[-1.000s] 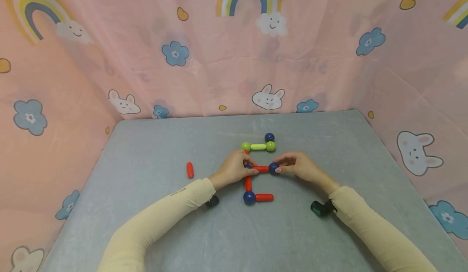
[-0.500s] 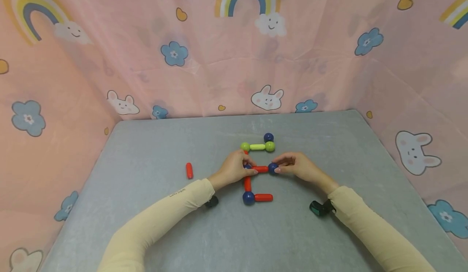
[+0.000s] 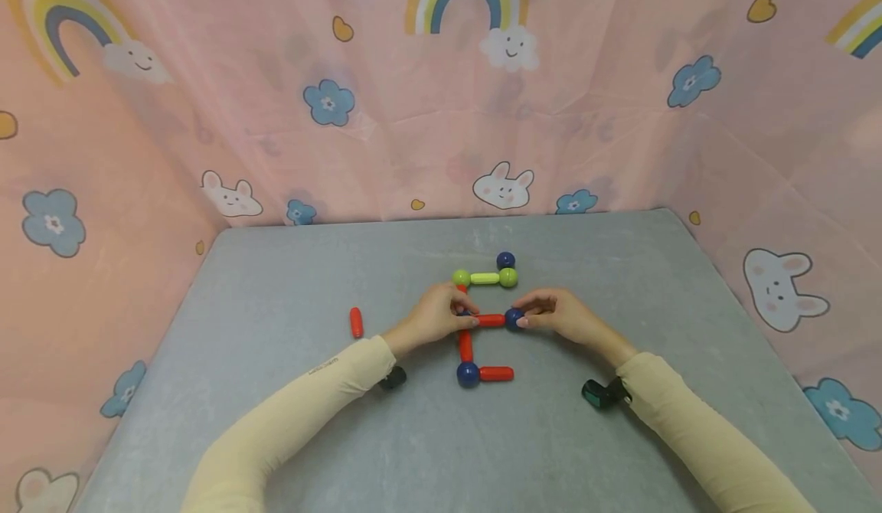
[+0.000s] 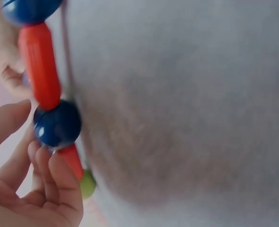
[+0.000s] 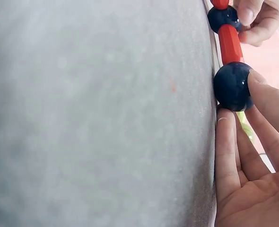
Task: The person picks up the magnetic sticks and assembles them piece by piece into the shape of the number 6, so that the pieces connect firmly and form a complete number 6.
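Red magnetic rods and blue balls form an upright line with side arms on the table. My left hand (image 3: pixel 436 314) holds the middle blue ball (image 4: pixel 57 124) between thumb and curled fingers, mostly covering it in the head view. From that ball a red rod (image 3: pixel 491 320) runs right to another blue ball (image 3: pixel 514 318), which my right hand (image 3: pixel 566 318) pinches between thumb and fingers. Toward me, a second red rod (image 3: pixel 465 346) leads to the near blue ball (image 3: pixel 468 374), with a red rod (image 3: pixel 497 374) pointing right from it.
At the far end, a green ball (image 3: pixel 461 277), a green rod (image 3: pixel 485 278) and a second green ball (image 3: pixel 507 277) make a row. A blue ball (image 3: pixel 506 260) sits behind the latter. A loose red rod (image 3: pixel 356 322) lies left on the grey table (image 3: pixel 296 283).
My left hand has shifted very slightly left around the middle ball. The right hand keeps its pinch on the right-hand blue ball, and the pieces look unchanged.
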`<state>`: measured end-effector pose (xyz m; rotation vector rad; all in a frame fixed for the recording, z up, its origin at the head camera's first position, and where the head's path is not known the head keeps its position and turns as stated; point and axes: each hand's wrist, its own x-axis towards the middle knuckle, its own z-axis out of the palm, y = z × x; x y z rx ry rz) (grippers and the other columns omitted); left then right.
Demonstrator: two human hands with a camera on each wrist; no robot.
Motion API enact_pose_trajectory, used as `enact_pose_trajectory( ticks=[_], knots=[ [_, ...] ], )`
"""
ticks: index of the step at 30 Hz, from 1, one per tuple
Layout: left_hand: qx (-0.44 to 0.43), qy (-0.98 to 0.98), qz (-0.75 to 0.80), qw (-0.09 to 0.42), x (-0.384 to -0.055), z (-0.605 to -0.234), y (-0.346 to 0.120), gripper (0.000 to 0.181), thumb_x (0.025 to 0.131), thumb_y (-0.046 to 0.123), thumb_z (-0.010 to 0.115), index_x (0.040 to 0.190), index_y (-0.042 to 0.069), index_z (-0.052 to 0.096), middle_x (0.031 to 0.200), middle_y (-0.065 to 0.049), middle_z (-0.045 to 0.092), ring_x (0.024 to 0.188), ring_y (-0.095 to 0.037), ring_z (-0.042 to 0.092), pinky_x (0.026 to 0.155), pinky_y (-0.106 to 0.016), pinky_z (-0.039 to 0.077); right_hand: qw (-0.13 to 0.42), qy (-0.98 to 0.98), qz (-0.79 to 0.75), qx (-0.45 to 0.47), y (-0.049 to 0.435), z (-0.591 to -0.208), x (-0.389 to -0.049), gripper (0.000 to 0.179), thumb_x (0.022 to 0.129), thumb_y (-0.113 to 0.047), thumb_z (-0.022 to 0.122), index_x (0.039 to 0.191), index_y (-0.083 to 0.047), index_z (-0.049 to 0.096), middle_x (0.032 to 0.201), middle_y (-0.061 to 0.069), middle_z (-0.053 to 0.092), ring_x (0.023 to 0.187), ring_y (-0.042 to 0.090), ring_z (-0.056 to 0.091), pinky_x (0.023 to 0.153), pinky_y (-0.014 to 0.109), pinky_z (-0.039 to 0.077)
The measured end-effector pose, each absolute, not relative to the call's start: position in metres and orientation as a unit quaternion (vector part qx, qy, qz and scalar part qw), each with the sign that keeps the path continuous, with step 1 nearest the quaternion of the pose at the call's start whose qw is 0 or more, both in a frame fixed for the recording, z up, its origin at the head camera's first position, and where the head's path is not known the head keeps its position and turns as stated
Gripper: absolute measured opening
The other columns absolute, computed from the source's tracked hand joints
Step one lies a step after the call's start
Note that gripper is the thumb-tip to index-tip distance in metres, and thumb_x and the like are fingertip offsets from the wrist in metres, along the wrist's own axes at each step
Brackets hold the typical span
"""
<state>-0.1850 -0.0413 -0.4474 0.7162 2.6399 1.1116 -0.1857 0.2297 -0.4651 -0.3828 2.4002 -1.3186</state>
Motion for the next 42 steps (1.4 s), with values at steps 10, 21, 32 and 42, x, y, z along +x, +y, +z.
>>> enact_pose_trajectory(
  ticks=[10,21,32,42],
  knots=[
    [0.213,0.881,0.411,0.097,-0.183,-0.418,-0.081,0.017,0.088,0.016,0.074,0.102,0.007,0.077,0.089,-0.005,0.068,0.078,-0.012,0.056,0.067,-0.022,0.046,0.182,0.852,-0.472,-0.136,0.23,-0.469,-0.186,0.035,0.087,-0.027,0.076,0.118,-0.012,0.07,0.115,0.011,0.07,0.099,0.019,0.065,0.084,0.024,0.052],
    [0.135,0.886,0.441,0.052,-0.178,-0.415,-0.158,0.026,0.088,0.021,0.075,0.108,0.006,0.075,0.089,-0.008,0.067,0.078,-0.015,0.057,0.068,-0.026,0.047,0.187,0.846,-0.479,-0.137,0.23,-0.469,-0.186,0.036,0.087,-0.027,0.077,0.118,-0.011,0.07,0.114,0.011,0.07,0.099,0.019,0.065,0.083,0.022,0.052],
    [0.054,0.897,0.433,0.074,-0.169,-0.44,-0.219,0.04,0.087,0.023,0.077,0.12,0.003,0.067,0.086,-0.01,0.066,0.07,-0.013,0.052,0.06,-0.022,0.045,0.185,0.851,-0.474,-0.131,0.23,-0.468,-0.186,0.036,0.088,-0.028,0.076,0.119,-0.012,0.069,0.116,0.011,0.07,0.1,0.019,0.064,0.086,0.025,0.051],
    [0.048,0.911,0.399,0.091,-0.168,-0.453,-0.224,0.038,0.082,0.026,0.082,0.113,0.006,0.071,0.086,-0.004,0.061,0.076,-0.014,0.052,0.064,-0.024,0.044,0.189,0.849,-0.475,-0.131,0.231,-0.466,-0.186,0.037,0.088,-0.029,0.075,0.12,-0.012,0.069,0.118,0.011,0.069,0.101,0.019,0.064,0.086,0.026,0.051]
  ],
)
